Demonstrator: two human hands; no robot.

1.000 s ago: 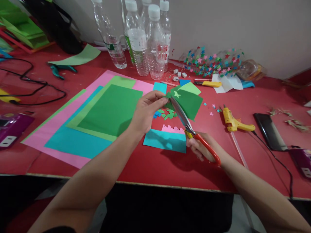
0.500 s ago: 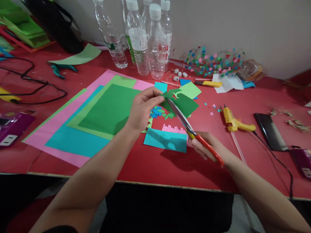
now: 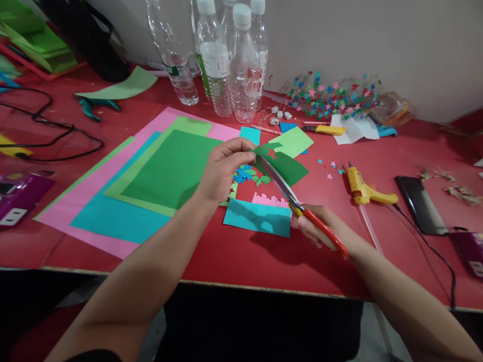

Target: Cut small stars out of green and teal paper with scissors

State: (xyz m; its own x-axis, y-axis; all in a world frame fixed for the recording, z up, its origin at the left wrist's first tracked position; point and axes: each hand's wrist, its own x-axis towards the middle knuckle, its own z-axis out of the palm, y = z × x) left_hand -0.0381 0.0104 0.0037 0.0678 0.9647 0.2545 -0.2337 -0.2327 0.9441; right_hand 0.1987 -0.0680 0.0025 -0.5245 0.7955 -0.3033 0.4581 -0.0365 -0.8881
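Note:
My left hand [image 3: 227, 163] pinches the left end of a dark green sheet of paper [image 3: 290, 168] between thumb and fingers. The paper's upper left part has cut-out notches. In my right hand [image 3: 320, 226] is a pair of scissors [image 3: 285, 188] with red handles, the fingers wrapped round them. Its long blades reach up-left to the paper, their tips close to my left thumb. Below the blades lie a blue paper strip [image 3: 256, 218] and a pink paper with a jagged edge [image 3: 268, 200]. Blue and green scraps [image 3: 245, 173] show beneath my left hand's fingers.
Stacked colour sheets [image 3: 162, 176] cover the left of the red table. Plastic bottles [image 3: 245, 70] stand at the back. A yellow glue gun [image 3: 370, 188], a phone [image 3: 420, 203] and a yellow cutter [image 3: 330, 130] lie to the right, with small paper stars [image 3: 329, 176] nearby.
The dark green paper has tilted or bent a little at its upper left, so its notched edge looks different. Both hands stay in nearly the same place.

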